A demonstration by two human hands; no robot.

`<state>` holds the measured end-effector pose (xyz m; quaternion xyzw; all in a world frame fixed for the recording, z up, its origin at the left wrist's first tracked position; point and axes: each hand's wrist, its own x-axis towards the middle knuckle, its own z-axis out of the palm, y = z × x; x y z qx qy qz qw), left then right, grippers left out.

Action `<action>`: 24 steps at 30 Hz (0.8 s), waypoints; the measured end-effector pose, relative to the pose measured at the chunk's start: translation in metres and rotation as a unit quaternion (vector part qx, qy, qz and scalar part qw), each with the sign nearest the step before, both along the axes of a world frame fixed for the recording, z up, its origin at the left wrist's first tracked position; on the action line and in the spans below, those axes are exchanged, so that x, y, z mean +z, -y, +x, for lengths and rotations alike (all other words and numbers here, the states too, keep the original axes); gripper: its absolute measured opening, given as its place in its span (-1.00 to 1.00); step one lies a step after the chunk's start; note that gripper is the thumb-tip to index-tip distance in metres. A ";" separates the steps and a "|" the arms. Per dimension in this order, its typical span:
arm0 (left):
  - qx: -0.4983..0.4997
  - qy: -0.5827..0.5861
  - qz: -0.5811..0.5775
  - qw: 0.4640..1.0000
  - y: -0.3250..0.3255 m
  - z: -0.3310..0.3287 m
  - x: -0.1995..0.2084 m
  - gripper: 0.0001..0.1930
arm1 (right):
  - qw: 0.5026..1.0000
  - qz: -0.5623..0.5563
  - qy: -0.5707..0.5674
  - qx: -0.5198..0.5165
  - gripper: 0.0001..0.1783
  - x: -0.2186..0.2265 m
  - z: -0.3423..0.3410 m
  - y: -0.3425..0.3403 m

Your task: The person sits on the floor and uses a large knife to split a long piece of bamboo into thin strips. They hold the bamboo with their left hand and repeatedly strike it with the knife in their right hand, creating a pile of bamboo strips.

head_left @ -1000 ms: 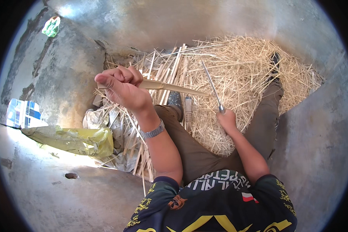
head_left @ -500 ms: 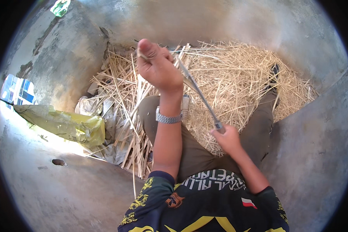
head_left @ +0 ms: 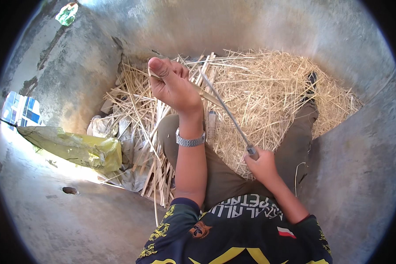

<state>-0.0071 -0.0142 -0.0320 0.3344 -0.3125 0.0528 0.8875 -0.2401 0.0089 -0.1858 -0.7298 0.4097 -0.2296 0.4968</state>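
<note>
Right grip: wrapped snugly round the handle of a knife, its blade slanting away far and left.
Left grip: and here, clenched on a pale strip, a silver watch on the wrist.
Pale strip: runs right from that fist to the blade; touching or just crossing, I can't tell.
Shavings: a straw-coloured heap, far and right.
Sticks: tangled left of the heap.
Yellow sack: crumpled, left again.

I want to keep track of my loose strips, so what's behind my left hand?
Behind the left hand, loose bamboo strips show leftward and pale shavings rightward; whatever the hand covers can't be seen.
</note>
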 end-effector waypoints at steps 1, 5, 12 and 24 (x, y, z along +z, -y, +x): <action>0.006 0.011 0.008 1.000 0.000 0.000 -0.002 -0.50 | 0.999 -0.004 0.031 -0.013 -0.78 0.008 -0.002 0.000; 0.084 0.063 0.015 0.994 0.009 0.000 -0.001 -0.47 | 0.994 0.042 0.100 -0.018 -0.79 -0.006 0.002 -0.005; 0.019 0.084 0.023 0.996 0.007 0.008 0.003 -0.47 | 0.992 0.122 0.018 0.018 -0.79 -0.024 0.003 0.009; 0.010 0.082 0.015 0.996 0.011 -0.001 0.001 -0.45 | 0.997 -0.008 -0.072 0.014 -0.78 -0.019 -0.001 0.012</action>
